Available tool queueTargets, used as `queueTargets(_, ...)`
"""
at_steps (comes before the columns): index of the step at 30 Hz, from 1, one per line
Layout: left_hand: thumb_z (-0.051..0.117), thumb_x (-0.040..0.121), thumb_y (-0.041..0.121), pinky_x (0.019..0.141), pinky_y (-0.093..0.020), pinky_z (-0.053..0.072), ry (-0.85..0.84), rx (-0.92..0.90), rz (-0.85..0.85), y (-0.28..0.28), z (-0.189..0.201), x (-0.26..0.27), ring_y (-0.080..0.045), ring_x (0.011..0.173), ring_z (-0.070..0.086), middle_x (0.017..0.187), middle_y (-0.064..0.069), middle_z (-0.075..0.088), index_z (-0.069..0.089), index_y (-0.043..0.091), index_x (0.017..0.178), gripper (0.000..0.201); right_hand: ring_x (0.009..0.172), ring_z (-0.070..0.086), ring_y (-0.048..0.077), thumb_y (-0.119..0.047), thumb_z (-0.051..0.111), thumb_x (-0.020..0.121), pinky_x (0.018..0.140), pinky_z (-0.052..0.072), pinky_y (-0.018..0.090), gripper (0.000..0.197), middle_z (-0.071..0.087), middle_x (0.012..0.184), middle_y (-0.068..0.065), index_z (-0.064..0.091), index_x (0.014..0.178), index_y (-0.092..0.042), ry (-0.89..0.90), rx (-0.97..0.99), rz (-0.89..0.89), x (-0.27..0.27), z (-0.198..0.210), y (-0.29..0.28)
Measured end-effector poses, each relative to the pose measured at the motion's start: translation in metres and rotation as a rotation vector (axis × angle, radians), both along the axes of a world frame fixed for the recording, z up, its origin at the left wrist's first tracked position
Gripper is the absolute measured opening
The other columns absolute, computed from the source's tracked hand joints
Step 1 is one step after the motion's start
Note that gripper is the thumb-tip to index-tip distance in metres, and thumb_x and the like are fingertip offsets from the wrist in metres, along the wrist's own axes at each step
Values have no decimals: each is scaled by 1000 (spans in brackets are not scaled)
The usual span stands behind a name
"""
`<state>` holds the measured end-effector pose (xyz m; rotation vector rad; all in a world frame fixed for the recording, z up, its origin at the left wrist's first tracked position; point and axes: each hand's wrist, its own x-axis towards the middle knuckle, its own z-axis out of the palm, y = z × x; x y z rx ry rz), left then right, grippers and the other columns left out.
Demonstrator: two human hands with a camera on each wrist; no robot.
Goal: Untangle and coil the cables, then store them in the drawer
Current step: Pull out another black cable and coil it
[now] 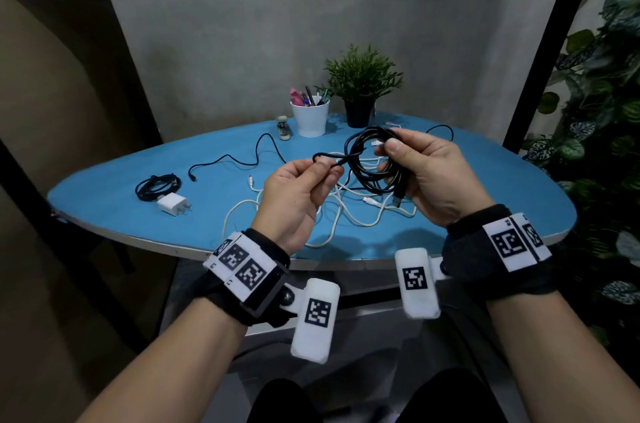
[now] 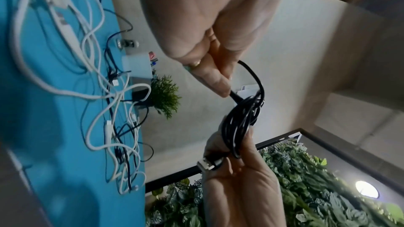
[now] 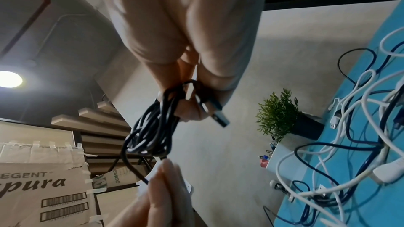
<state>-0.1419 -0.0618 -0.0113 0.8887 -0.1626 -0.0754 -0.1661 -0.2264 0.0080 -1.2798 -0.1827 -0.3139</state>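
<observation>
A black cable coil (image 1: 363, 159) hangs above the blue table (image 1: 121, 215), and my right hand (image 1: 391, 152) grips it. The coil's USB plug (image 1: 398, 199) sticks out below that hand. My left hand (image 1: 323, 168) pinches the coil's loose end between thumb and fingers. In the left wrist view the left fingertips (image 2: 218, 82) pinch the black end beside the coil (image 2: 238, 123). The right wrist view shows the coil (image 3: 150, 132) and plug (image 3: 216, 115) in my right hand. Tangled white cables (image 1: 346, 211) lie under both hands. A loose black cable (image 1: 239, 156) lies to the left.
A small coiled black cable (image 1: 157, 185) and a white charger (image 1: 173, 204) lie at the table's left. A white pen cup (image 1: 310, 118), a potted plant (image 1: 360, 87) and a stapler (image 1: 284, 128) stand at the back. Foliage fills the right side.
</observation>
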Motion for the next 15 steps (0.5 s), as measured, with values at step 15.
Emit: queueTargets(15,56,91,8,72,-23,57,-217,566,-71,-11,-9,-10,-13,71,68,77,-5,71,69,8,86,14,60,66,15,-1,51,92,52,54,23,16,69,66,4,64,95,-10,8,21,36,-4,-2,10)
